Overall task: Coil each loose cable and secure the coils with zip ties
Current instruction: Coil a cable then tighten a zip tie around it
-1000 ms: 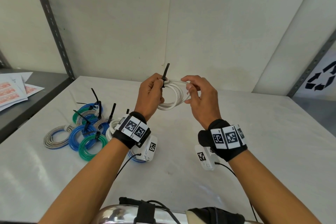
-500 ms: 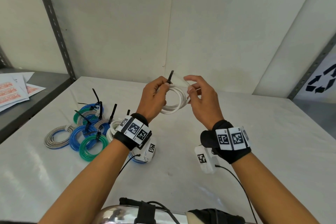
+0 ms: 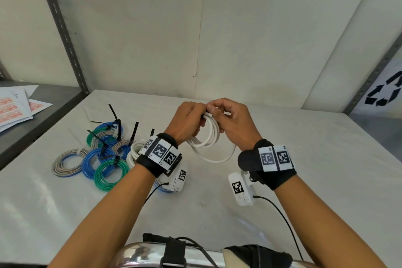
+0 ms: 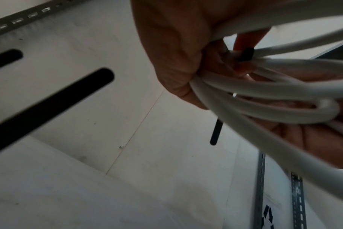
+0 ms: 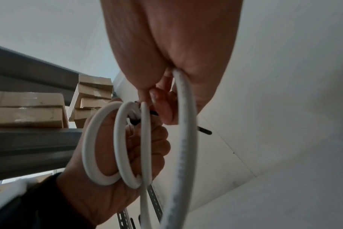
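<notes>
While tied coils [image 3: 102, 154] lie at left on the table [image 3: 326, 180], my left hand [image 3: 187, 124] grips the white coil [image 3: 208, 143] above it and my right hand [image 3: 232, 124] pinches its zip tie [image 4: 215, 133], apparently not yet cinched.

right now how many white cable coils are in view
2. The held white coil is gripped by left hand and right hand; the other white coil lies on the table behind the left wrist. More may be hidden.
</notes>
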